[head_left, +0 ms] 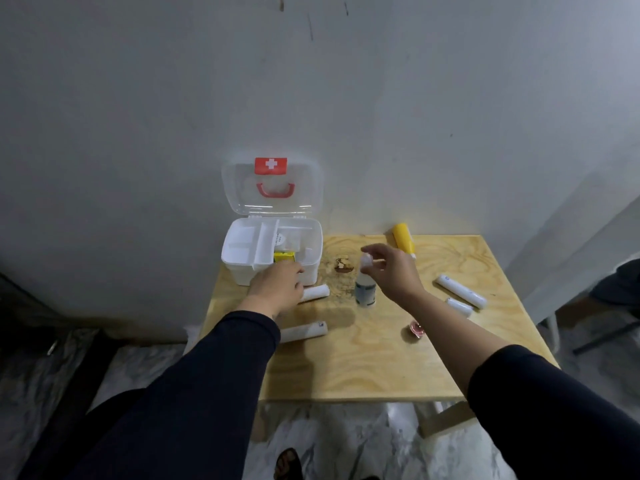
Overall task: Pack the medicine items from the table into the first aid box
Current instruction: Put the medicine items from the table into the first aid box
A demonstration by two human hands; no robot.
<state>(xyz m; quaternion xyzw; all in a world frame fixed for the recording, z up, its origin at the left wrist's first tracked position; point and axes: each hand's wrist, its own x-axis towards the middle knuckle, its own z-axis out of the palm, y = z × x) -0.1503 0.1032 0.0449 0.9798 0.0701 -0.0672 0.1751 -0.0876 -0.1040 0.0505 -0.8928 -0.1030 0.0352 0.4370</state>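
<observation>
The white first aid box (242, 271) stands at the table's back left corner, its clear lid (239, 188) open against the wall. A yellow packet (284, 257) lies inside, at the box's front wall. My left hand (275, 289) is just in front of the box, covering one end of a white roll (317, 292); its grip is hidden. My right hand (391, 271) pinches the white cap of a small bottle (365, 294) standing upright mid-table. Loose on the table are a white tube (306, 331), a longer white tube (460, 291), a short white roll (459, 306) and a yellow bottle (403, 240).
The wooden table (363, 368) is pushed against the wall. A small red round item (415, 329) lies near the centre and a brown object (343, 265) sits beside the box. A dark chair (620, 289) stands to the right. My foot (286, 464) shows below the front edge.
</observation>
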